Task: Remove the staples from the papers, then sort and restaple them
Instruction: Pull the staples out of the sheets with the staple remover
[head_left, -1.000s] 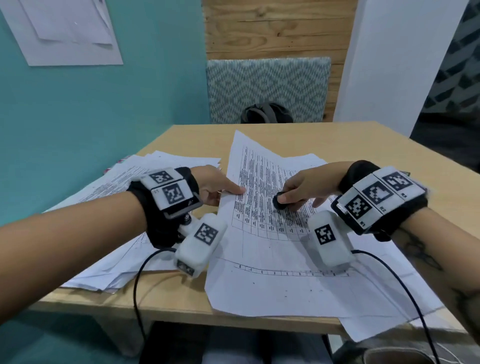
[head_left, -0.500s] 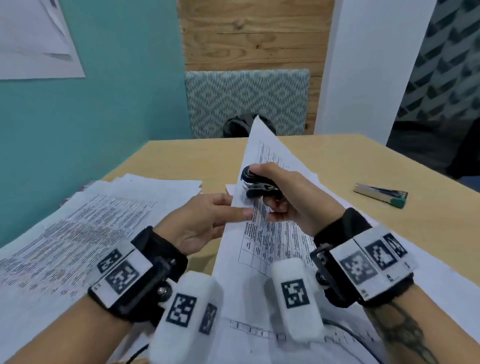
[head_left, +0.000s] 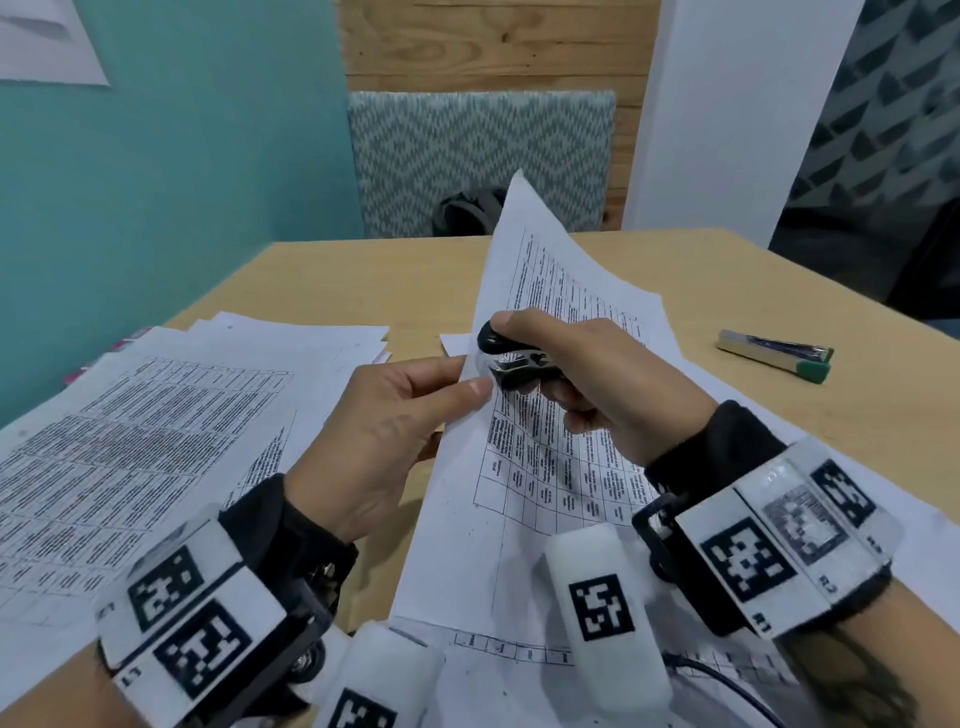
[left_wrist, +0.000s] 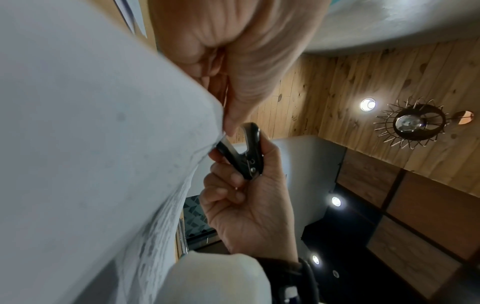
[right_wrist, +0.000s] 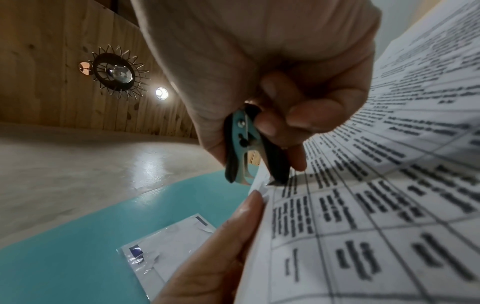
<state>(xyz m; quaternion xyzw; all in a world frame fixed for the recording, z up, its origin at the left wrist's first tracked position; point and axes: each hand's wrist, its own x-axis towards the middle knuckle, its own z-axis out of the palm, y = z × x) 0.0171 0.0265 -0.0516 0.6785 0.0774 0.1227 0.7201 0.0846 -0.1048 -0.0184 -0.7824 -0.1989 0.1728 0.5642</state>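
My right hand (head_left: 597, 384) squeezes the staple remover (head_left: 511, 358) at the sheet (head_left: 524, 519) corner my left hand (head_left: 395, 415) pinches (jaws spread astride it); yanking could tear it.

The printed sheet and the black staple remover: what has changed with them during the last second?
The printed sheet, flat on the wooden table before, is now lifted at its left edge, pinched by the left hand. The right hand raised the black staple remover from mid-page to that edge, claws at the corner. The paper stack stayed in place.
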